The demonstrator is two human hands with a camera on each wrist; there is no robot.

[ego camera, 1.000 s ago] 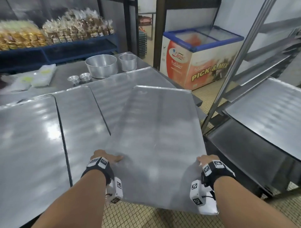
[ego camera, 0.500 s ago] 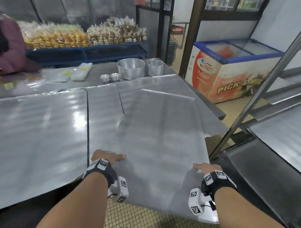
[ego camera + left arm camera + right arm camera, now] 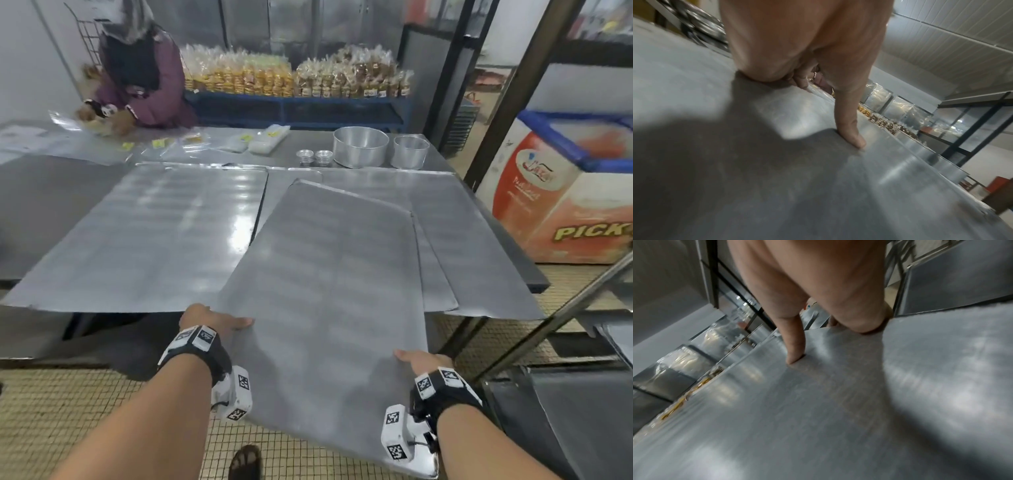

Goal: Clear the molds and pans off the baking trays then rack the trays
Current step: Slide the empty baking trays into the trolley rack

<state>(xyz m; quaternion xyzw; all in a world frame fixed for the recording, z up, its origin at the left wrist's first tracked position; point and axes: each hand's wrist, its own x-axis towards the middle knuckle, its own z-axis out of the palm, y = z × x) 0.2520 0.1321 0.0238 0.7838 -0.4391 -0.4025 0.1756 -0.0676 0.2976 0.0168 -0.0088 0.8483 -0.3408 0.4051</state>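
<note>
I hold a large flat metal baking tray point(image 3: 329, 291) by its near end, which hangs out over the floor. Its far end lies above the other trays point(image 3: 479, 257) on the table. My left hand point(image 3: 212, 322) grips the near left edge, thumb point(image 3: 849, 126) flat on top of the tray point(image 3: 818, 186) and fingers underneath. My right hand point(image 3: 421, 361) grips the near right corner the same way, thumb point(image 3: 795, 345) pressing the tray point(image 3: 818, 402). Another tray point(image 3: 154, 233) lies on the table to the left. Nothing rests on any tray.
Two round pans point(image 3: 360, 145) point(image 3: 410, 151) and two small molds point(image 3: 305, 157) stand on the table point(image 3: 442, 161) behind the trays. The rack's slanted post point(image 3: 582, 284) and a shelf tray are at the right. A chest freezer point(image 3: 565, 192) stands beyond. A person point(image 3: 144, 78) works at the far left.
The held tray has come back toward me, its near end now well past the table edge. The view has swung left, away from the rack. Both hands keep their hold.
</note>
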